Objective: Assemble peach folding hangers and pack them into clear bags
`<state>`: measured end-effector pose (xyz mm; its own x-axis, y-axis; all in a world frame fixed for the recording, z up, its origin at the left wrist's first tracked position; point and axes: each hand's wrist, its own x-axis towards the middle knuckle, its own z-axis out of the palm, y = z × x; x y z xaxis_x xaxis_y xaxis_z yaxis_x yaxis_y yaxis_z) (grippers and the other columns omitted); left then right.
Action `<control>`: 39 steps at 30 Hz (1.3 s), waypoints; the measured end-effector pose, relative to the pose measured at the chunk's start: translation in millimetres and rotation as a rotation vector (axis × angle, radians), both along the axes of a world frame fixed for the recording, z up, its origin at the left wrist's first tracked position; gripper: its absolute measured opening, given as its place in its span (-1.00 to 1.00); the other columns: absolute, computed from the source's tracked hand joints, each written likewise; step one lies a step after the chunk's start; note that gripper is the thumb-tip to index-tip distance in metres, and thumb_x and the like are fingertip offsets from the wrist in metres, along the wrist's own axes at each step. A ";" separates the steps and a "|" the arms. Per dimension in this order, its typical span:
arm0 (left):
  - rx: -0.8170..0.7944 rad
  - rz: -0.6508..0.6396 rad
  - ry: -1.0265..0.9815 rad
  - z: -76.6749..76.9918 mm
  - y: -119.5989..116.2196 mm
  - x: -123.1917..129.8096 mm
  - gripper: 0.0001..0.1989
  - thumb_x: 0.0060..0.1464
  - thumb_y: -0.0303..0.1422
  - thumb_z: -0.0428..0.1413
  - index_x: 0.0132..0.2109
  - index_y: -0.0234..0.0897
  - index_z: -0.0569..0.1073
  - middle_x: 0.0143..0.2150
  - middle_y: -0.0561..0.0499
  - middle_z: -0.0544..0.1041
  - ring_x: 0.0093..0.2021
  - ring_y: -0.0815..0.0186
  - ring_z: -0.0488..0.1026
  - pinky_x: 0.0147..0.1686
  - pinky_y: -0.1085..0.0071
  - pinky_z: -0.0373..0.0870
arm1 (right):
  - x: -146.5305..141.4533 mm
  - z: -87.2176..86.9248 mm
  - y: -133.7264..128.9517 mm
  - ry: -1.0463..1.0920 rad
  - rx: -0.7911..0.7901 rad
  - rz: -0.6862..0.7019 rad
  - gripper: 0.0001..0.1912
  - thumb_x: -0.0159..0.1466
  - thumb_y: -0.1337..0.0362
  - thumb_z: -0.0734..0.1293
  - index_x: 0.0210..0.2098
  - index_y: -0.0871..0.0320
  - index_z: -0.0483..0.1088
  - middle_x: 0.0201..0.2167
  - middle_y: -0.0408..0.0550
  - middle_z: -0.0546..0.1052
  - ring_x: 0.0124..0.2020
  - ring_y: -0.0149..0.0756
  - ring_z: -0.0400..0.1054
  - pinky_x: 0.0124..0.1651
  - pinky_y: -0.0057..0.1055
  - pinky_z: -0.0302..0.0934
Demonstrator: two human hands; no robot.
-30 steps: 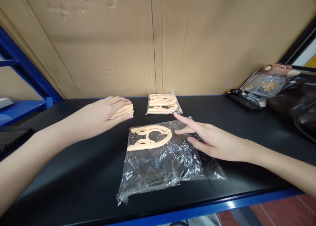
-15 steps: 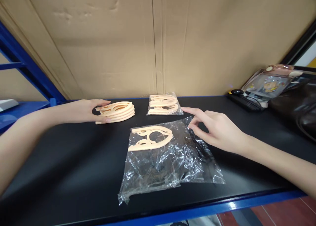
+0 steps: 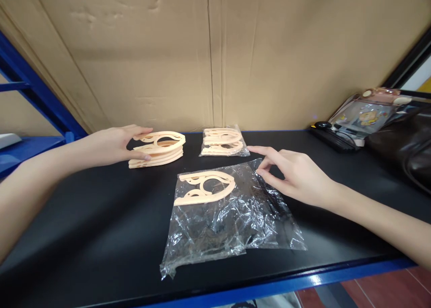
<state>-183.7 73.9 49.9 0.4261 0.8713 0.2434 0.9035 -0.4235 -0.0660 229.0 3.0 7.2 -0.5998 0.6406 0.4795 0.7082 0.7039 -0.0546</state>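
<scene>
My left hand [image 3: 112,142] grips a cream folding hanger [image 3: 175,138] by its left end, thumb in front and fingers behind. This hanger is slightly raised and tilted above a stack of matching folded hangers [image 3: 161,159]. In front of me a clear plastic bag [image 3: 222,236] lies flat, with one folded hanger [image 3: 215,199] inside at its far left. My right hand [image 3: 298,175] pinches the bag's far right corner between thumb and bent fingers, its index finger stretched out. That fingertip is close to a packed bag of hangers [image 3: 224,142] at the back; contact is unclear.
A tall cardboard wall [image 3: 151,65] stands behind the black tabletop [image 3: 84,245]. At the right are a black mouse [image 3: 323,125], a keyboard [image 3: 338,139], a clear pouch [image 3: 365,115] and a dark leather bag [image 3: 404,142]. A blue metal frame [image 3: 37,92] borders the left side.
My left hand has lifted the top hanger a little, opening a gap over the stack. My right hand and the plastic bag have hardly moved.
</scene>
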 end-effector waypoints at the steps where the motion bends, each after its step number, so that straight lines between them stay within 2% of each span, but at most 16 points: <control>1: -0.007 0.008 0.000 1.1 -1.2 3.9 -0.05 -0.01 0.32 -0.05 0.25 -0.37 0.26 0.11 -0.18 0.45 -0.01 -0.02 0.45 -0.04 0.03 0.39 | 0.0 -0.2 0.2 0.003 0.002 -0.002 -0.58 0.34 0.29 0.18 0.18 0.19 0.18 -0.38 -0.19 0.58 -0.38 -0.29 0.44 -0.26 -0.29 0.32; 3: -0.025 0.013 0.008 2.6 -6.0 16.7 -0.11 0.05 0.28 -0.07 0.29 -0.30 0.20 0.15 -0.16 0.40 0.04 -0.02 0.41 0.00 0.01 0.36 | -0.2 -0.5 0.9 0.015 0.011 -0.006 -0.58 0.34 0.29 0.19 0.18 0.19 0.19 -0.37 -0.18 0.58 -0.38 -0.29 0.45 -0.25 -0.28 0.33; 5: 0.006 -0.070 -0.020 1.7 -13.1 33.8 -0.15 0.07 0.26 -0.06 0.28 -0.29 0.22 0.14 -0.14 0.39 0.05 -0.01 0.39 0.02 0.01 0.33 | -0.3 -0.9 1.9 0.029 0.029 -0.001 -0.57 0.33 0.29 0.20 0.19 0.18 0.18 -0.29 -0.14 0.58 -0.31 -0.28 0.46 -0.22 -0.27 0.36; 7: 0.057 -0.176 -0.051 -2.1 -21.8 52.6 -0.17 0.08 0.24 -0.05 0.27 -0.30 0.24 0.13 -0.14 0.38 0.06 0.01 0.37 0.06 0.03 0.30 | -0.4 -1.0 2.6 0.040 0.052 0.016 -0.57 0.34 0.28 0.21 0.19 0.18 0.19 -0.14 -0.06 0.55 -0.17 -0.25 0.45 -0.13 -0.25 0.37; 10: 0.167 -0.297 -0.112 -11.3 -36.8 78.9 -0.25 0.12 0.18 -0.01 0.27 -0.22 0.24 0.13 -0.11 0.38 0.11 0.04 0.34 0.13 0.08 0.26 | -0.9 -0.6 2.4 0.049 0.087 0.074 -0.56 0.34 0.20 0.23 0.18 0.19 0.20 0.08 0.04 0.44 0.07 -0.21 0.34 0.09 -0.22 0.30; 13: 0.195 -0.403 -0.149 -21.0 -52.0 99.4 -0.34 0.14 0.08 0.05 0.29 -0.10 0.20 0.13 -0.03 0.40 0.13 0.09 0.33 0.25 0.06 0.13 | -2.6 -0.4 0.7 0.041 0.097 0.134 -0.42 0.30 0.06 0.28 0.22 0.20 0.16 0.20 0.08 0.33 0.20 -0.20 0.22 0.23 -0.22 0.19; 15: 0.184 -0.449 -0.147 -26.9 -60.6 108.8 -0.34 0.16 0.03 0.08 0.30 -0.12 0.17 0.15 -0.03 0.39 0.15 0.11 0.33 0.30 0.03 0.05 | -4.2 -0.6 -0.8 0.028 0.101 0.161 -0.32 0.26 -0.02 0.31 0.24 0.21 0.13 0.23 0.10 0.29 0.23 -0.18 0.19 0.25 -0.20 0.16; 17: 0.187 -0.471 -0.150 -32.4 -67.0 115.0 -0.33 0.16 0.02 0.08 0.30 -0.16 0.15 0.17 -0.06 0.37 0.18 0.09 0.30 0.30 0.01 0.05 | -5.8 -0.9 -2.6 0.015 0.104 0.185 -0.26 0.24 -0.07 0.32 0.25 0.22 0.11 0.24 0.12 0.28 0.23 -0.15 0.18 0.23 -0.17 0.16; 22: 0.216 -0.516 -0.176 -43.3 -76.6 125.0 -0.31 0.16 0.04 0.07 0.31 -0.16 0.12 0.18 -0.07 0.37 0.21 0.06 0.27 0.31 0.01 0.05 | -10.0 0.5 -10.9 0.046 0.028 0.246 -0.32 0.24 -0.04 0.32 0.21 0.21 0.15 0.14 0.09 0.40 0.16 -0.16 0.26 0.13 -0.19 0.23; 28: 0.215 -0.536 -0.201 -47.9 -83.5 132.0 -0.25 0.15 0.06 0.07 0.36 -0.05 0.02 0.17 -0.03 0.38 0.15 0.11 0.35 0.33 0.04 0.02 | -15.9 3.6 -26.6 0.046 -0.027 0.238 -0.34 0.24 0.00 0.34 0.21 0.17 0.13 0.15 0.08 0.40 0.18 -0.15 0.25 0.14 -0.20 0.21; 32: 0.167 -0.583 -0.190 -47.5 -84.3 131.3 -0.23 0.16 0.10 0.02 0.38 -0.08 0.00 0.23 -0.05 0.32 0.21 0.09 0.28 0.29 0.14 0.12 | -15.4 10.4 -30.0 0.020 -0.026 0.225 -0.32 0.20 0.07 0.37 0.22 0.13 0.12 0.09 0.04 0.45 0.10 -0.15 0.33 0.09 -0.21 0.25; 35: 0.035 -0.512 -0.178 -43.7 -81.8 127.3 -0.41 0.33 -0.05 -0.15 0.39 -0.10 -0.04 0.35 -0.03 0.17 0.28 0.14 0.20 0.25 0.23 0.18 | -2.5 26.2 -22.4 0.015 -0.029 0.136 -0.28 0.13 0.09 0.41 0.22 0.10 0.14 0.07 0.02 0.46 0.03 -0.13 0.38 0.04 -0.20 0.27; 37: -0.039 -0.434 -0.159 -41.6 -77.1 122.7 -0.48 0.38 -0.17 -0.24 0.40 -0.12 -0.06 0.39 0.01 0.08 0.32 0.18 0.12 0.28 0.24 0.12 | 15.3 39.9 -13.2 0.019 -0.065 0.034 -0.29 0.12 0.04 0.41 0.20 0.05 0.16 0.07 0.00 0.46 -0.02 -0.12 0.40 -0.01 -0.22 0.30; 39: -0.102 -0.392 -0.135 -42.1 -70.1 117.3 -0.49 0.39 -0.19 -0.26 0.40 -0.14 -0.05 0.41 0.04 0.04 0.36 0.20 0.05 0.33 0.22 0.02 | 38.2 51.8 -3.4 -0.016 -0.136 -0.084 -0.29 0.14 -0.02 0.38 0.21 0.04 0.15 0.03 0.01 0.48 -0.08 -0.13 0.44 -0.10 -0.26 0.34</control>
<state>-66.4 3.8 7.8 0.7001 0.6722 0.2408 0.6705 -0.7349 0.1022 267.2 -0.4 59.0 -0.5479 0.7472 0.3761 0.7659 0.6289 -0.1338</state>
